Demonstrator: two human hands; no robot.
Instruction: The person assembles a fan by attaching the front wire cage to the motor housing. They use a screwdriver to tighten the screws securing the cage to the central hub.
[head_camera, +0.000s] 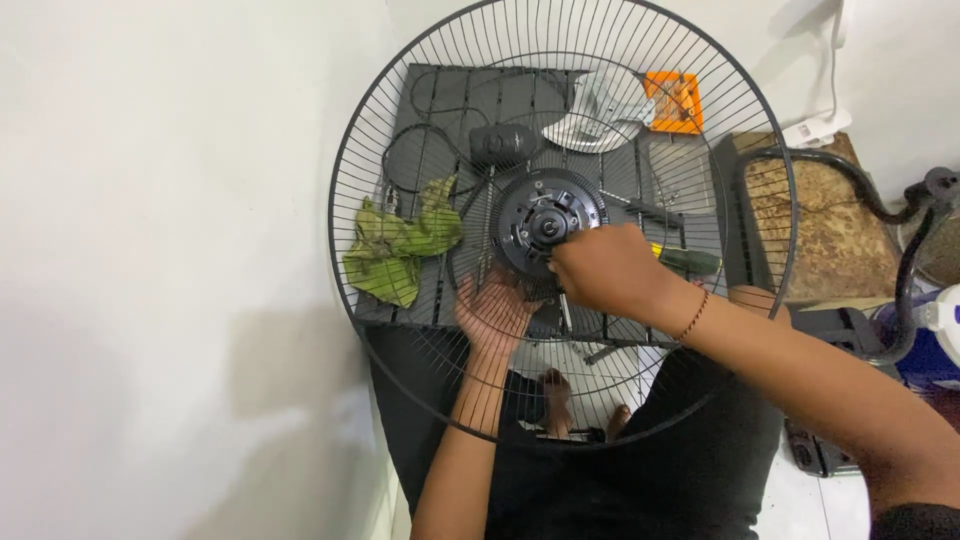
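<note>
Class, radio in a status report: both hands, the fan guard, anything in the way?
Left hand open behind wire fan guard. Right hand at motor hub, grip hidden. Green rag lies behind guard, left of hub.

No labels, signs or screens can be made out. The one thing that may be a package is a small orange box (674, 101), squarish and open-topped, lying at the far right of the dark worktop (440, 85) behind the wire fan guard (400, 130); what it holds is too small to tell.
</note>
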